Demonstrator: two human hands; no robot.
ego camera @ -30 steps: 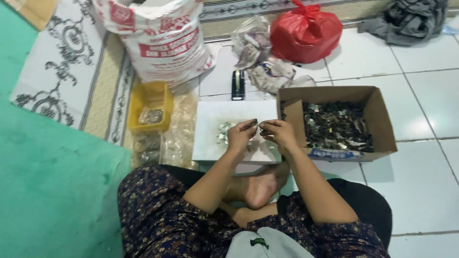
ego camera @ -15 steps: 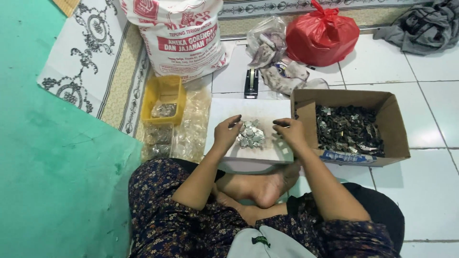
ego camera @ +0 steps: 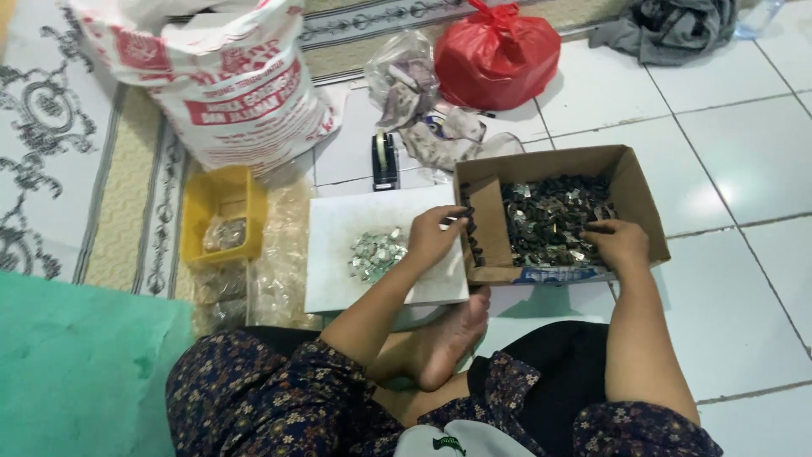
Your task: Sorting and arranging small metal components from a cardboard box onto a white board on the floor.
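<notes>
Cardboard box sits on the white tiled floor to my right, full of small dark and silvery pieces. I have my right hand inside it at the near edge, palm down on the pieces, fingers curled into the heap; I cannot tell whether they have closed on anything. My left hand rests on the right part of a white board that lies just beside the box, touching its left flap. Its fingers are bent together near the flap and may pinch something small, but that is too small to tell. A little pile of silvery pieces lies on the board just left of that hand.

A bare foot shows under the near edge of the board, between my knees in dark flowered cloth. Left of the board stands a yellow tub with something pale in it, on clear plastic bags. Beyond the board lie a dark tape dispenser, a big white printed sack, a clear bag of scraps and a tied red plastic bag. A grey garment lies at the far right, well apart. A green mat covers the near left corner.
</notes>
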